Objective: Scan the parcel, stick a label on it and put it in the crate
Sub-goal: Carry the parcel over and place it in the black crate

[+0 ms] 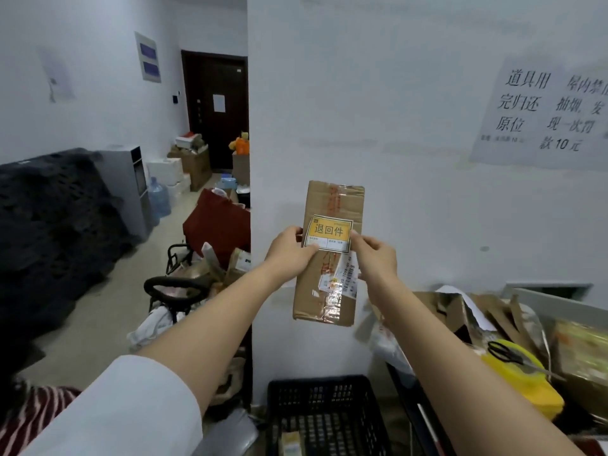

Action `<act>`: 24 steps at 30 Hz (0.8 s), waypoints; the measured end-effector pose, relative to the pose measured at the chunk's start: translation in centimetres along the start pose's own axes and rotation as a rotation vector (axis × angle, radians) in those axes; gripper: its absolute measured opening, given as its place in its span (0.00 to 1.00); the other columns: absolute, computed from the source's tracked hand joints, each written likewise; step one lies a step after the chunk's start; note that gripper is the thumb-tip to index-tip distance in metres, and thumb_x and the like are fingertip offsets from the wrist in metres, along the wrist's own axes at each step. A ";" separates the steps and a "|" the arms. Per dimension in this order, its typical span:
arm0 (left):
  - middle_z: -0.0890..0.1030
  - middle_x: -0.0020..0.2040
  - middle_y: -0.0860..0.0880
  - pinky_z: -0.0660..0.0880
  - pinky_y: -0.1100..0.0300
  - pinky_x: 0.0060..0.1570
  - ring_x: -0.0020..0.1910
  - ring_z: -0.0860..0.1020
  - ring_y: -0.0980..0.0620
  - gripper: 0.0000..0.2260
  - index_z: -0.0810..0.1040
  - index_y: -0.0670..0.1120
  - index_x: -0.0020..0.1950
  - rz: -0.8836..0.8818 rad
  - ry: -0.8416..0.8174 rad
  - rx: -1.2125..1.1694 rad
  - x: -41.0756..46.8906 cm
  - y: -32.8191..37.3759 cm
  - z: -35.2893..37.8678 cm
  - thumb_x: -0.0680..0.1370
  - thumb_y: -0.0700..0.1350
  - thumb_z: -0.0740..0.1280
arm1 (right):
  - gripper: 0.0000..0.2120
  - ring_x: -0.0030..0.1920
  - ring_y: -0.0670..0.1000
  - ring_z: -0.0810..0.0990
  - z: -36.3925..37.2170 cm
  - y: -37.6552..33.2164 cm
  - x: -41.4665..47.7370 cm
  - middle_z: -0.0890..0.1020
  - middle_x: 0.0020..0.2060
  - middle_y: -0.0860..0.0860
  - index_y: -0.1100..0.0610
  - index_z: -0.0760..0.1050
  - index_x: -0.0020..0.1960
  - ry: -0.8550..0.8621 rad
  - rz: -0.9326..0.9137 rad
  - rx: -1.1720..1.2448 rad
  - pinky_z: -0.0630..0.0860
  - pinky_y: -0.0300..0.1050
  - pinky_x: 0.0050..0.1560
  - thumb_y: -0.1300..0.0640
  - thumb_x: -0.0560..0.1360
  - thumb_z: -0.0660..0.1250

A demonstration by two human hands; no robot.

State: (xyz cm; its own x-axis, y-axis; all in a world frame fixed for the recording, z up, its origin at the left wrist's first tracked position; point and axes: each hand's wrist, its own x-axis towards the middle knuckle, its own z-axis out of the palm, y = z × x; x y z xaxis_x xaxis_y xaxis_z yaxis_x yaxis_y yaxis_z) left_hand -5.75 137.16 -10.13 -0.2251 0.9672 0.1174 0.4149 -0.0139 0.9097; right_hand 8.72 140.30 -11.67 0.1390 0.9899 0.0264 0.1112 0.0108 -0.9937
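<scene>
A person's left hand [291,250] and right hand [375,258] each pinch a lower corner of a yellow-and-white label [328,233], pressing it against the face of a cardboard parcel [329,255]. The left grip closes thumb over fingers on the label's lower left corner; the right grip closes on its lower right corner, with the fingers wrapped round the parcel's right edge.

The parcel is held up in the air in front of a white wall [411,93], its long axis nearly vertical and its broad face turned to the camera. Red printed tape runs along its length, and a torn barcode sticker [349,279] sits on its lower right part. The label lies across the upper middle, its printed characters upright.

Below the parcel, a black plastic crate [324,413] stands on the floor with a small box inside. To the right, a cluttered surface [526,340] carries flattened cardboard, a yellow padded envelope [526,386] and black-handled scissors [506,355]. A paper notice [543,113] hangs on the wall. At left, a corridor with boxes leads to a dark door [217,106].

Both forearms reach forward and upward, bare, with a white sleeve [131,413] at the left elbow.
</scene>
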 end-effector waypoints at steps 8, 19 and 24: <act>0.75 0.66 0.46 0.75 0.52 0.59 0.62 0.75 0.48 0.19 0.68 0.44 0.67 -0.015 -0.038 -0.035 13.4 -2.3 -0.5 0.77 0.44 0.65 | 0.22 0.48 0.49 0.79 6.1 0.0 11.7 0.82 0.56 0.49 0.54 0.77 0.62 0.035 0.016 0.002 0.72 0.44 0.47 0.44 0.73 0.66; 0.78 0.59 0.48 0.75 0.59 0.47 0.52 0.77 0.51 0.17 0.70 0.45 0.66 -0.268 -0.290 -0.098 18.7 -12.1 3.7 0.77 0.41 0.65 | 0.28 0.48 0.51 0.82 10.1 10.3 17.2 0.84 0.50 0.49 0.51 0.78 0.60 -0.003 0.238 -0.095 0.79 0.53 0.53 0.34 0.69 0.64; 0.77 0.52 0.51 0.76 0.56 0.52 0.50 0.77 0.52 0.15 0.71 0.46 0.64 -0.365 -0.308 -0.145 19.1 -16.5 5.9 0.78 0.40 0.64 | 0.15 0.41 0.47 0.81 11.1 15.8 18.7 0.84 0.38 0.46 0.47 0.79 0.40 -0.061 0.353 -0.123 0.76 0.45 0.43 0.41 0.76 0.59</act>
State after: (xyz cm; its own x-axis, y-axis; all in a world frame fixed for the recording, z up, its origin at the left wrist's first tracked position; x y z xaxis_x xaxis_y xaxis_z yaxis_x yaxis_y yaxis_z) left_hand -11.71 157.31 -25.21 -0.0532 0.9453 -0.3219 0.2262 0.3254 0.9181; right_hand 2.13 160.57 -28.12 0.1317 0.9362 -0.3258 0.1851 -0.3461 -0.9198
